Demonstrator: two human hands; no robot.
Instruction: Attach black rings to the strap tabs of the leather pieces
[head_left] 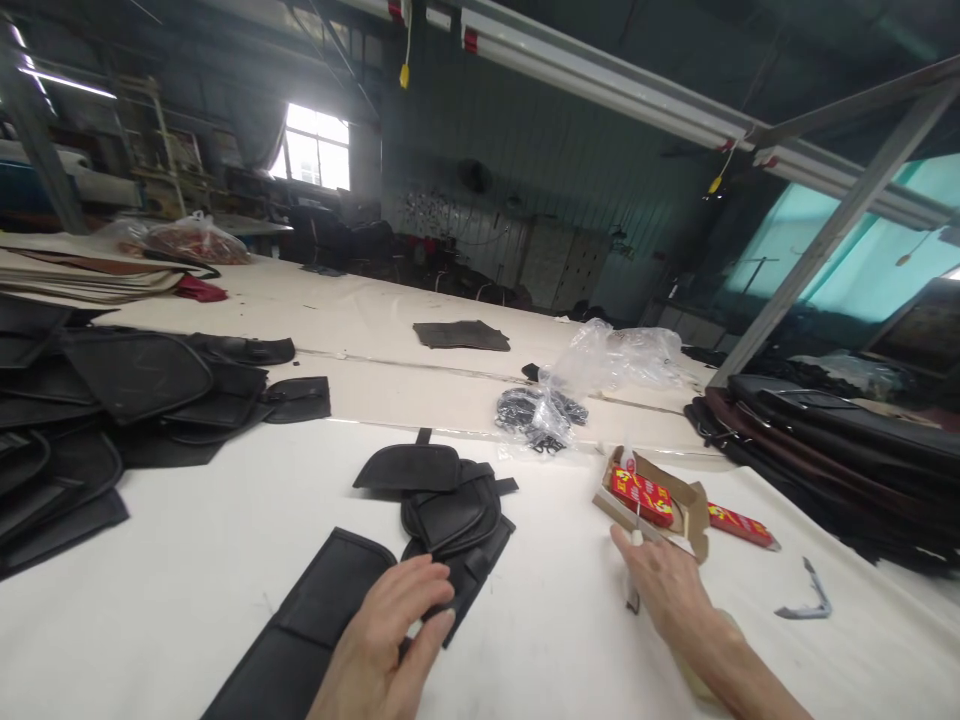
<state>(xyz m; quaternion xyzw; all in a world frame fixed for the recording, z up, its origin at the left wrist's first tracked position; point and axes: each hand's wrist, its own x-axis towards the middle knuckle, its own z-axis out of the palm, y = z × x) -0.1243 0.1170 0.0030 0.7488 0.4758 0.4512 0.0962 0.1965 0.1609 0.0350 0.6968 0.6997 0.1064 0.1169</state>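
My left hand [394,635] is over a long black padded piece [330,590], its fingers bent and the thumb apart from them, with nothing clearly held. Just beyond it lies a loose stack of black stitched pieces [450,505] with short straps. On the right, my right hand [667,580] is in front of an open cardboard box [694,505], fingers closed around a thin tool with a white handle [637,538] and a narrow metal shaft. The hand covers part of that tool. Red packets [643,494] sit in the box.
Another red packet [742,526] and small thread snips [810,595] lie right of the box. Black pieces [142,380] pile up at left. Plastic-wrapped parts [536,415] are farther back. Stacked black bags [840,430] and a metal post [832,240] stand at right.
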